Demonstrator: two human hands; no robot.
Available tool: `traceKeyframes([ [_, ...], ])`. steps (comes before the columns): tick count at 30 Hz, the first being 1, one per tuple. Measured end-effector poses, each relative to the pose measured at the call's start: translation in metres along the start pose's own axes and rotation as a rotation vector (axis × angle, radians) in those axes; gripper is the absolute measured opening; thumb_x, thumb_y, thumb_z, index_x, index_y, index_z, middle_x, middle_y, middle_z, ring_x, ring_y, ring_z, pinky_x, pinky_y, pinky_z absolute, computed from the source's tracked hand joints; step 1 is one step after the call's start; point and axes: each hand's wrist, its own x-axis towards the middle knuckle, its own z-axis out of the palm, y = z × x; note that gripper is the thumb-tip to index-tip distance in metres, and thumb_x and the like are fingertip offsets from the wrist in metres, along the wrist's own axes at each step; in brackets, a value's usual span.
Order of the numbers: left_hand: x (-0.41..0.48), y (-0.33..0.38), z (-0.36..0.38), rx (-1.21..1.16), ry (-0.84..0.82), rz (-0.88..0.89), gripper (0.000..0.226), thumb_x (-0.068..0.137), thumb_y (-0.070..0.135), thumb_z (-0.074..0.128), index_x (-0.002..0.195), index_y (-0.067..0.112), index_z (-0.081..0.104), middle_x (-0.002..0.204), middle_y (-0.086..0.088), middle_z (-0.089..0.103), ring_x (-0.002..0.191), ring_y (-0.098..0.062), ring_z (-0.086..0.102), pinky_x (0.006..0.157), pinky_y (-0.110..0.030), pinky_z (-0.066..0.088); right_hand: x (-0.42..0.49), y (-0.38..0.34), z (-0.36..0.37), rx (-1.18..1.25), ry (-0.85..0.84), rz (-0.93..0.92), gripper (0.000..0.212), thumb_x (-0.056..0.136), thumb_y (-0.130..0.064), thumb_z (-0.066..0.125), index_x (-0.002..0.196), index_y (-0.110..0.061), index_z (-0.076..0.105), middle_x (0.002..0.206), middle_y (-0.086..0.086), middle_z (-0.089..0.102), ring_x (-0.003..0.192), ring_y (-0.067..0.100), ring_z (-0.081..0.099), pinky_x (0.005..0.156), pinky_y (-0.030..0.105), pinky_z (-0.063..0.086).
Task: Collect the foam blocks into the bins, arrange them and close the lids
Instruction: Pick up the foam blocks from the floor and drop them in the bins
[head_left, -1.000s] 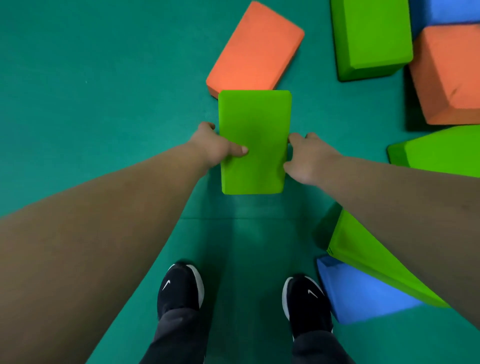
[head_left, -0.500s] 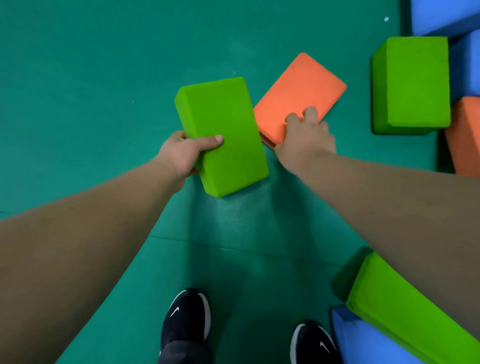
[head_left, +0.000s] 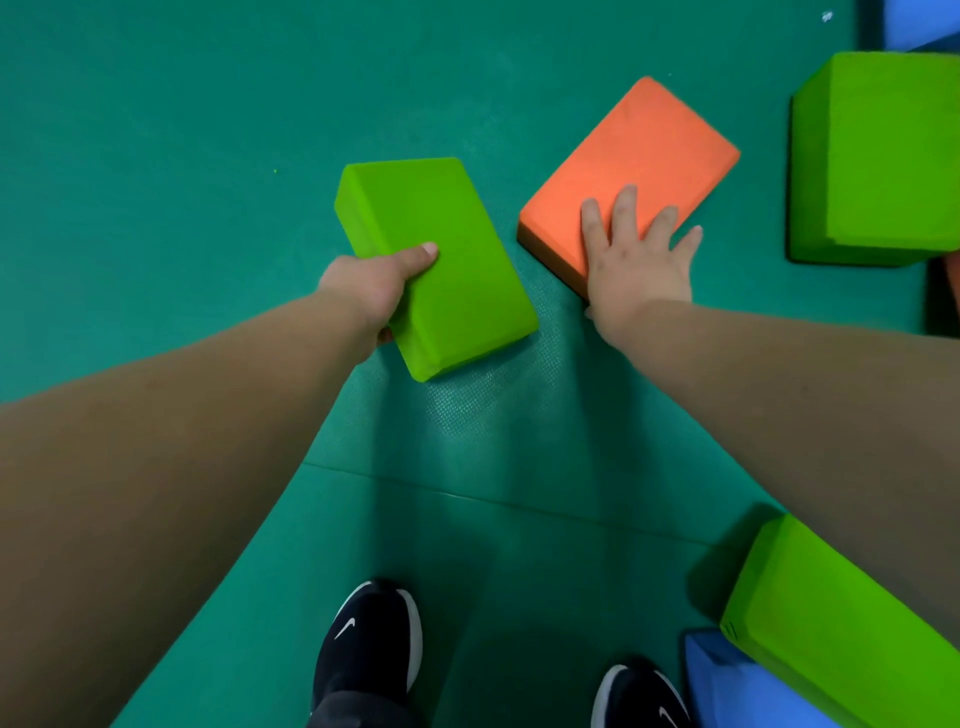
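Note:
My left hand (head_left: 376, 288) grips a green foam block (head_left: 447, 280) by its near left edge, thumb on top, holding it above the green mat. To its right an orange foam block (head_left: 639, 156) lies flat on the mat. My right hand (head_left: 634, 254) rests on the orange block's near corner with fingers spread and straight over its top. No bin is in view.
A large green block (head_left: 883, 156) stands at the right, with a blue block (head_left: 930, 21) behind it. At the lower right a green block (head_left: 821, 618) lies over a blue one (head_left: 737, 686). My two black shoes (head_left: 374, 639) stand on the mat (head_left: 156, 156).
My right hand let go of the green block and moved right onto the orange block, its fingers now spread flat. My left hand alone carries the green block, turned and shifted left.

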Motion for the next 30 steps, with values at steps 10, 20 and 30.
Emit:
traceKeyframes([
  [10, 0.007, -0.004, -0.002, 0.022, -0.013, -0.004, 0.084, 0.072, 0.052, 0.09, 0.138, 0.019, 0.051, 0.124, 0.0, 0.064, 0.108, -0.024, 0.064, 0.083, -0.046, 0.052, 0.009, -0.004, 0.004, -0.053, 0.042, -0.058, 0.074, 0.098, -0.022, 0.055, 0.159, -0.012, 0.015, 0.159, 0.027, 0.019, 0.132, 0.071, 0.03, 0.095, 0.074, 0.044],
  [20, -0.031, 0.008, -0.003, 0.05, -0.055, -0.074, 0.065, 0.078, 0.038, 0.088, 0.126, 0.02, 0.049, 0.111, -0.002, 0.064, 0.094, -0.025, 0.065, 0.069, -0.045, 0.053, -0.021, 0.005, -0.059, 0.104, -0.009, -0.053, 0.124, 0.071, -0.039, 0.084, 0.161, -0.018, 0.002, 0.151, 0.025, 0.029, 0.12, 0.06, 0.047, 0.082, 0.06, 0.055],
  [30, -0.136, -0.028, -0.05, 0.463, 0.177, 0.043, 0.098, 0.073, 0.057, 0.087, 0.139, 0.005, 0.036, 0.132, -0.013, 0.054, 0.121, -0.033, 0.057, 0.098, -0.04, 0.048, -0.13, 0.01, -0.167, 0.413, -0.178, -0.09, 0.082, 0.088, -0.053, 0.05, 0.159, -0.049, 0.009, 0.145, 0.023, 0.038, 0.114, 0.047, 0.059, 0.098, 0.05, 0.048],
])
